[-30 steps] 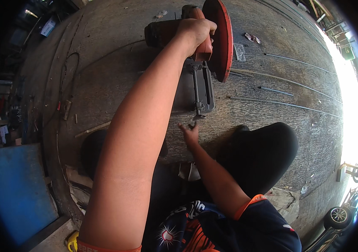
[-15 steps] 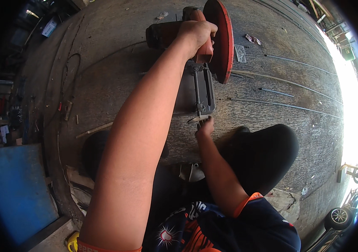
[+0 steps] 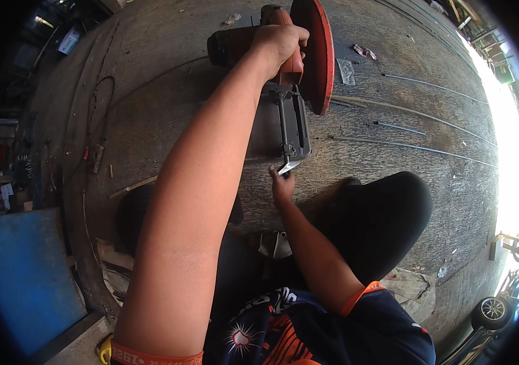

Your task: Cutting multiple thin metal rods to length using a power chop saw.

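A cut-off saw stands on the floor in front of me, with a large red blade guard (image 3: pixel 321 58) and a dark motor body (image 3: pixel 230 47). My left hand (image 3: pixel 275 50) is closed around its orange handle (image 3: pixel 290 74). On the near part of the grey base (image 3: pixel 264 137), a vise screw (image 3: pixel 282 118) runs toward me. At its near end is a bright metal crank handle (image 3: pixel 290 166). My right hand (image 3: pixel 282 186) is closed on this crank, its fingers partly hidden. My left forearm covers part of the base.
Thin metal rods (image 3: pixel 414 147) lie on the worn floor at right, beside scraps of clear plastic (image 3: pixel 346 72). A dark cable (image 3: pixel 113 100) curls at left, near a wood strip (image 3: pixel 133 187). A blue panel (image 3: pixel 28 267) is at lower left. My bent knee (image 3: pixel 387 213) is at right.
My right hand has swung leftward around the crank handle, which has turned and now shows a bright face. My left hand stays on the saw's handle.
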A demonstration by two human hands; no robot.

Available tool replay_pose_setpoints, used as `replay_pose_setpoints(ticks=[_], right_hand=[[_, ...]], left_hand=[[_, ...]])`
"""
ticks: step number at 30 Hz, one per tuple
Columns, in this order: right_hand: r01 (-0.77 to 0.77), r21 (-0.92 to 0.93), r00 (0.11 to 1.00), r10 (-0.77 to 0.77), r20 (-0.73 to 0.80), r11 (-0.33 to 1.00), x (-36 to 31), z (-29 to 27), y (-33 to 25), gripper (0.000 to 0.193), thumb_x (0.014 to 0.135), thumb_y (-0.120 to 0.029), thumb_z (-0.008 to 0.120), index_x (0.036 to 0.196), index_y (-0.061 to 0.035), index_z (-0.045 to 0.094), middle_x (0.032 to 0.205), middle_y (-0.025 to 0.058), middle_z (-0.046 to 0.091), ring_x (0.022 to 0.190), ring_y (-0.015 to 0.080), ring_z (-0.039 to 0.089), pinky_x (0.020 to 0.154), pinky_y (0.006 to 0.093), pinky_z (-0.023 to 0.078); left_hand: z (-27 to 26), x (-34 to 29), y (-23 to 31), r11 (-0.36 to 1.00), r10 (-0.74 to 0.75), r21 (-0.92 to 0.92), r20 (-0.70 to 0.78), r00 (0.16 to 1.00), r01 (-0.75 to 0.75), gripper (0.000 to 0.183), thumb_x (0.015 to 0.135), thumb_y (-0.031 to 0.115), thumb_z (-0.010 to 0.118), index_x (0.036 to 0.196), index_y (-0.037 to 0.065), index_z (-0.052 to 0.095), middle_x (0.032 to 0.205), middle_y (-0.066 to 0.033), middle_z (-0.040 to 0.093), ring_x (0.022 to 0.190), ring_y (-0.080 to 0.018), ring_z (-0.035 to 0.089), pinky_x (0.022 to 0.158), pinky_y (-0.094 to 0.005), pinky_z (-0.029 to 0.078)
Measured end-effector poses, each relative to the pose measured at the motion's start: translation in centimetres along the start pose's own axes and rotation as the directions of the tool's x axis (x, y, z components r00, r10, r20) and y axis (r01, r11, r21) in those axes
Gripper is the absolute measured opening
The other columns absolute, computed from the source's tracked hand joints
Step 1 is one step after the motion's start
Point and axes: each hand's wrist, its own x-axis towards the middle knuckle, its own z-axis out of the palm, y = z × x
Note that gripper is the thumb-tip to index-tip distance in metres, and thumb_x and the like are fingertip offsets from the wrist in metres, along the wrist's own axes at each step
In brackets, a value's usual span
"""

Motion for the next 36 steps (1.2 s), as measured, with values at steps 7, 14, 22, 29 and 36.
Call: replay_pose_setpoints(ticks=[7, 14, 22, 29, 36], right_hand=[[-0.246, 0.306, 0.924, 0.318, -0.213, 0.92, 3.1, -1.7, -2.9, 0.046, 0.087, -0.02, 0.064, 0.121, 0.0092, 0.056, 0.107, 0.0234, 0.067, 0.098, 0.0335, 0.065, 0.088, 0.0397, 0.049], [0.55, -0.508, 0.762, -0.151, 0.629, 0.663, -8.4, 1.2, -3.5, 0.032, 0.078, -0.023, 0.064, 0.107, -0.0114, 0.07, 0.089, 0.0205, 0.07, 0.087, 0.0389, 0.068, 0.078, 0.0485, 0.054], [0.282, -0.472, 0.926, -0.108, 0.362, 0.835, -4.7, 0.8, -5.2, 0.025, 0.084, -0.022, 0.062, 0.104, -0.0077, 0.068, 0.092, 0.021, 0.069, 0.088, 0.0414, 0.066, 0.077, 0.0492, 0.052], [0.245, -0.446, 0.923, -0.065, 0.38, 0.861, -5.3, 0.9, -5.3, 0.025, 0.086, -0.022, 0.061, 0.105, -0.0062, 0.069, 0.094, 0.0218, 0.069, 0.091, 0.0411, 0.066, 0.08, 0.0463, 0.052], [0.281, -0.371, 0.889, -0.095, 0.448, 0.885, -6.4, 1.8, -6.7, 0.028, 0.087, -0.02, 0.06, 0.108, -0.003, 0.068, 0.098, 0.0215, 0.069, 0.095, 0.0392, 0.067, 0.083, 0.0438, 0.052]], left_hand=[[-3.4, 0.8, -5.5, 0.791, 0.545, 0.536, -0.399, 0.737, -0.295, 0.034, 0.086, 0.032, 0.064, 0.097, 0.0, 0.07, 0.092, -0.0211, 0.071, 0.09, -0.0352, 0.07, 0.081, -0.0402, 0.053], [-13.1, 1.8, -29.0, 0.759, -0.145, 0.445, -0.595, 0.79, 0.475, 0.04, 0.086, 0.034, 0.067, 0.11, 0.002, 0.068, 0.11, -0.0204, 0.069, 0.105, -0.0376, 0.066, 0.088, -0.0416, 0.051], [-14.4, 11.3, -35.9, 0.814, -0.581, -0.39, -0.546, 0.603, 0.431, 0.062, 0.088, 0.036, 0.07, 0.134, -0.001, 0.053, 0.142, -0.0211, 0.05, 0.128, -0.031, 0.051, 0.105, -0.0383, 0.039], [-16.5, 14.5, -36.2, 0.641, -0.717, -0.68, -0.362, 0.596, 0.357, 0.055, 0.094, 0.042, 0.062, 0.138, 0.012, 0.05, 0.146, -0.0141, 0.047, 0.133, -0.0267, 0.045, 0.109, -0.0366, 0.034], [-18.2, 11.7, -33.2, 0.57, -0.601, -0.811, -0.519, 0.608, -0.13, 0.032, 0.099, 0.024, 0.057, 0.126, 0.008, 0.055, 0.125, -0.0063, 0.06, 0.114, -0.0234, 0.059, 0.093, -0.041, 0.055]])
